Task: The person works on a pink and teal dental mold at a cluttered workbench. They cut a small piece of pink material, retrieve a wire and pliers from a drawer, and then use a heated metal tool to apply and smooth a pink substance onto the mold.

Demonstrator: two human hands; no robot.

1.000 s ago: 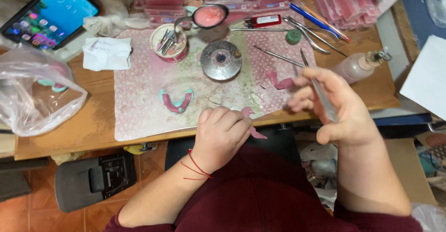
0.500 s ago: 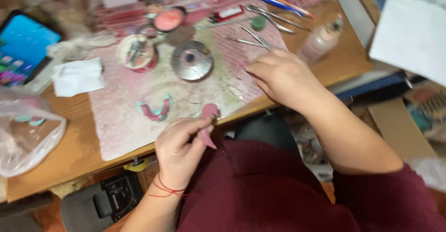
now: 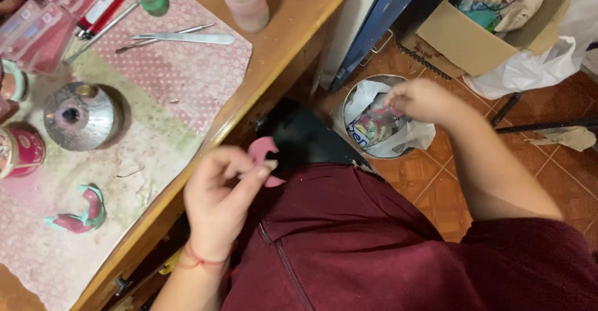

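My left hand [image 3: 224, 199] pinches a small pink curved wax piece [image 3: 265, 152] just off the table's edge, above my lap. My right hand [image 3: 420, 99] reaches out to the right over a round metal waste bin [image 3: 364, 82] on the floor, its fingertips bunched together. I can make out nothing between those fingertips. The bin is lined with a white bag and holds coloured scraps. A pink and teal U-shaped piece [image 3: 81, 214] lies on the pink mat [image 3: 187, 80] at the left.
On the mat are a round metal burner [image 3: 78, 115], a pink jar [image 3: 18, 152], flat metal tools [image 3: 184, 37] and a clear bottle [image 3: 246, 0]. A cardboard box [image 3: 473, 37] and a white plastic bag [image 3: 529, 68] sit on the tiled floor beyond the bin.
My right hand has left the table and swung right and down over the waste bin. The view has turned right with it. My left hand still holds the pink piece.
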